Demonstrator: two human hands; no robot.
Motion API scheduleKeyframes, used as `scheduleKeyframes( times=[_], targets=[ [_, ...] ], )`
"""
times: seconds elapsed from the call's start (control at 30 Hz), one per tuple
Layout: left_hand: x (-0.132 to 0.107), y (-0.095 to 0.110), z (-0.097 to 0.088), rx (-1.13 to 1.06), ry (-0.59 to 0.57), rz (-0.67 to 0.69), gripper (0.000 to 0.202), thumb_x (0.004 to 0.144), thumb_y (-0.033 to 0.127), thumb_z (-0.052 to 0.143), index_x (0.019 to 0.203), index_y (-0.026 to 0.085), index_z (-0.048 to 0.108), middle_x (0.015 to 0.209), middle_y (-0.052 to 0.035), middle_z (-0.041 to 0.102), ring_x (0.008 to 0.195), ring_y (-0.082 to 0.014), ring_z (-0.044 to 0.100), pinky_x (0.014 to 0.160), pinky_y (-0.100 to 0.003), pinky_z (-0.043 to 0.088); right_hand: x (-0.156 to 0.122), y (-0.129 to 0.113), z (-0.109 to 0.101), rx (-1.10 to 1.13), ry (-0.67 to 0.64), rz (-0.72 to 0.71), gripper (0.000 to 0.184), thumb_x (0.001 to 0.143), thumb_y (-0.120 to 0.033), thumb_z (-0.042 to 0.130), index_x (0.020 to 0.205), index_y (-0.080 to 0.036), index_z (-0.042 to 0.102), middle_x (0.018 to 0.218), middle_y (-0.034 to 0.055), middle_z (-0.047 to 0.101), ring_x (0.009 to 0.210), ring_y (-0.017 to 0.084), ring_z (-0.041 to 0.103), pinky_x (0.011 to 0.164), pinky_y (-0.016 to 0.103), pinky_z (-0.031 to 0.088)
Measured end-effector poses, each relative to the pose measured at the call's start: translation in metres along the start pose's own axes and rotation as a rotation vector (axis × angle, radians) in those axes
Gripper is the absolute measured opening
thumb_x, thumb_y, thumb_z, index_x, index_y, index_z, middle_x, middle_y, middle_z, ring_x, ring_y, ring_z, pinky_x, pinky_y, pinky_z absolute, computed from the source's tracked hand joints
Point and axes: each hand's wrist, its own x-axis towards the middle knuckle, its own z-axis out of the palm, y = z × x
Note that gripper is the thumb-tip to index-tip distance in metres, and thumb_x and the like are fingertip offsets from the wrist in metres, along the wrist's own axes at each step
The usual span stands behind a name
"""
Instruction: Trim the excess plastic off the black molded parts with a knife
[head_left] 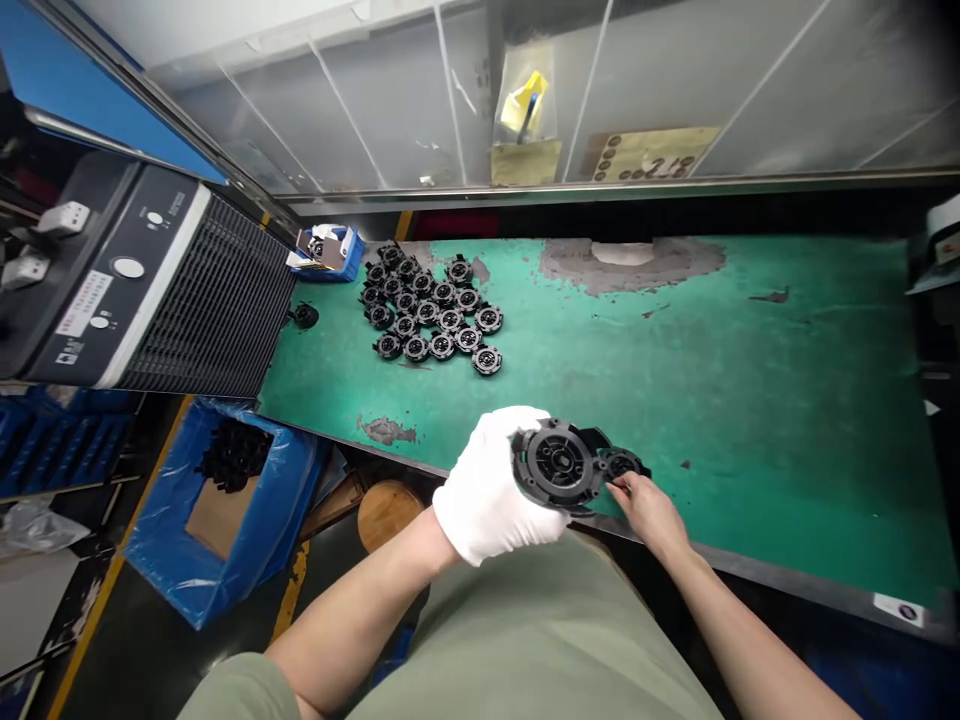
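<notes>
Large disc: the black round disc [559,464] is in the left hand, held over the near edge of the tabletop [712,400]. Its flat ribbed face turns up toward the camera, a little tilted. It is round, so no long axis shows.
Small part: a smaller black round part [621,464] is just beside the disc, at about 3 o'clock from it, touching its rim or very near; I cannot tell which.
Left hand: the left hand [491,490] wears a white glove. Its grip is clenched around the disc from the 9 o'clock side. The forearm comes up from 7 o'clock, bare.
Right hand: the right hand [649,510] is bare. Its fingertips pinch the small part from below, at 5 o'clock of it. The forearm comes in from 4 o'clock.
Near edge: the dark front edge of the tabletop runs just under both hands, from 9 o'clock down to 4 o'clock.
Open room: the green surface is free at 12 and 2 o'clock of the hands, with worn grey patches only.
Pile: a group of small black round parts [435,315] lies at 11 o'clock, well apart from the hands.
Blue tray: a small blue tray [334,250] stands beside the pile, at its 10 o'clock.
Machine: a black and grey machine [150,285] stands at the left end of the tabletop.
Blue bag: a box lined with a blue bag [225,510] stands on the floor at 9 o'clock, with black parts inside.
</notes>
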Motion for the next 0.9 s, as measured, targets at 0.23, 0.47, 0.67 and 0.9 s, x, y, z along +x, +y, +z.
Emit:
scheduleKeyframes(
  times=[0.23,0.47,0.67,0.9],
  targets=[
    [-0.023,0.006,-0.009,-0.106,0.055,0.021,0.053,0.062,0.032,0.110,0.103,0.027,0.077,0.102,-0.0034,0.084,0.098,-0.0301,0.086,0.109,-0.049,0.079,0.001,0.000,-0.009,-0.019,-0.012,-0.018,0.047,0.120,-0.056,0.088,0.154,-0.023,0.081,0.151,0.0122,0.083,0.125,0.028,0.084,0.107,0.051,0.076],
    [-0.034,0.005,-0.017,-0.120,-0.104,-0.085,0.048,0.066,0.040,0.107,0.085,0.028,0.064,0.088,-0.0008,0.074,0.083,-0.0252,0.076,0.092,-0.045,0.075,-0.008,0.004,-0.009,-0.033,-0.037,-0.011,0.047,0.120,-0.056,0.088,0.152,-0.022,0.082,0.149,0.0118,0.084,0.124,0.027,0.084,0.107,0.051,0.076],
    [-0.055,-0.002,-0.020,-0.097,-0.159,-0.252,0.054,0.060,0.042,0.114,0.091,0.027,0.072,0.091,-0.0015,0.075,0.091,-0.0283,0.079,0.094,-0.045,0.077,-0.018,0.008,-0.007,-0.022,-0.033,-0.010,0.045,0.120,-0.056,0.087,0.150,-0.023,0.082,0.147,0.0113,0.084,0.122,0.027,0.084,0.105,0.050,0.076],
    [-0.071,-0.008,-0.015,-0.222,-0.182,-0.369,0.072,0.053,0.052,0.127,0.106,0.026,0.086,0.104,-0.0053,0.085,0.106,-0.0347,0.091,0.109,-0.050,0.082,-0.024,0.003,-0.015,-0.027,-0.057,-0.007,0.043,0.121,-0.056,0.087,0.149,-0.024,0.083,0.147,0.0113,0.084,0.122,0.026,0.084,0.106,0.049,0.076]
  ],
)
